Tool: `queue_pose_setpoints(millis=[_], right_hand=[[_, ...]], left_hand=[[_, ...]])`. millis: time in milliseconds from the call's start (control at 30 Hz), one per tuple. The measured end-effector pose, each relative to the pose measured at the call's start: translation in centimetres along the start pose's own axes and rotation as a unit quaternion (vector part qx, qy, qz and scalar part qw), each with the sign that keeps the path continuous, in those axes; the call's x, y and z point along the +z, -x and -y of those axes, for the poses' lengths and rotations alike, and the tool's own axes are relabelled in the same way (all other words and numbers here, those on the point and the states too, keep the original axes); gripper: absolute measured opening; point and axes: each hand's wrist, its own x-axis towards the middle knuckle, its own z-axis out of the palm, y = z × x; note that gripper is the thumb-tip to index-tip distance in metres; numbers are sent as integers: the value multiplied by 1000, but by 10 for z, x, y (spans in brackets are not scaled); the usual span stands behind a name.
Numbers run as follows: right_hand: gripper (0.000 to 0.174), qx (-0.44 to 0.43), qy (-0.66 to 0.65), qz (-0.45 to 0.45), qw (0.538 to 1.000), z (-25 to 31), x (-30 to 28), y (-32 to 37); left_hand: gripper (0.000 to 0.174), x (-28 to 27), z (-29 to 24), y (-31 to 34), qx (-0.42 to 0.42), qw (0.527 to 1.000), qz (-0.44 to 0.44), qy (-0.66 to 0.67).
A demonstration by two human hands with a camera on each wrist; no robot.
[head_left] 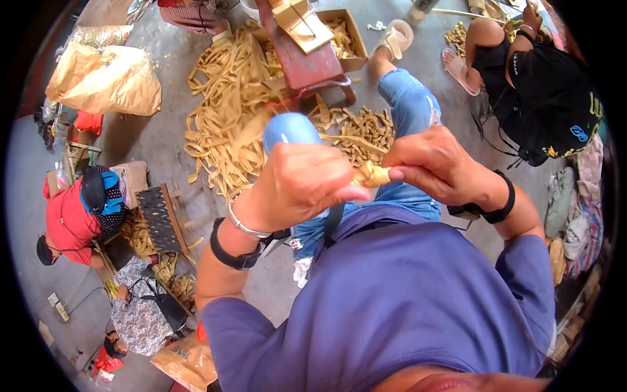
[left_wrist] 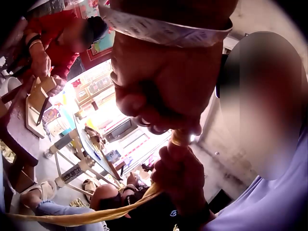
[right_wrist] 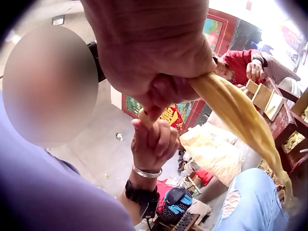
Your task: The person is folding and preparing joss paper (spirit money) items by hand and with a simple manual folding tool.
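Both hands meet in front of the chest over a soft yellow strip (head_left: pixel 371 174), which is twisted into a small bundle between them. My left hand (head_left: pixel 307 173), with a silver bangle at the wrist, is curled around one end of the bundle. From the other side my right hand (head_left: pixel 434 163) pinches it between thumb and curled fingers. A long, flat tail of the strip (right_wrist: pixel 240 118) comes out of the right hand in the right wrist view and hangs toward the knee. The part inside the fists is hidden.
Loose yellow strips (head_left: pixel 225 98) are heaped on the floor beyond the knees, beside a pile of short knotted pieces (head_left: pixel 366 134). A red bench (head_left: pixel 313 68) carries a wooden block. Other people sit around, one in a black shirt (head_left: pixel 555 98). A large paper sack (head_left: pixel 108 78) lies left.
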Motion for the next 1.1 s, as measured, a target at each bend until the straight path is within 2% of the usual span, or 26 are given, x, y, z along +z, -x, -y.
queue_pose_setpoints(millis=[67,100,200,233,333,367,400,467,567,667,833,967,1000,1033,1067,1100], right_hand=[[15,8,9,20,1000,3,-3,6],[13,15,-3,21,1000,4,-2,7],[12,19,-2,-7,1000,-8,-1,7],[12,-4,3,-19,1000,-11,-1,5],[11,-21,26,-5,999,-9,2,-3],[10,-35,28,-25,999,-9,2,-6],[11,-23,32,-8,999,-7,-5,-8],[11,6,34,25,999,2,-25,-11],[11,-32,29,44,998,-7,-29,-17],[10,-43,41,61,996,-13,-35,-25],[9,-29,13,64,997,-30,-50,-38],[10,-60,18,33,997,-76,-54,-58],[9,-35,8,11,999,-87,-56,-69],[9,-42,96,-17,994,-105,-61,-79],[13,-7,35,-63,997,-132,-63,-92],[13,-10,74,-96,993,-161,-69,-109]], left_hand=[[34,-5,2,5,15,999,31,29],[28,-9,4,8,9,997,68,22],[23,0,20,14,-100,984,-74,126],[13,-7,19,12,-151,973,-89,154],[28,-1,-11,-15,-225,946,-83,220],[41,1,-12,-21,-201,955,-44,213],[35,9,-11,-23,-189,955,-60,219],[28,2,-12,-26,-198,960,-27,194],[20,5,-11,-39,-130,977,-68,158],[14,2,-2,-43,-116,980,-86,135],[15,-6,23,-40,-109,976,-91,163],[14,-3,65,-38,-171,953,-127,214],[12,-4,82,-41,-230,928,-146,255],[10,-5,99,-46,-289,896,-164,294],[8,-5,119,-50,-347,858,-182,331],[6,-4,145,-53,-349,840,-210,358]])
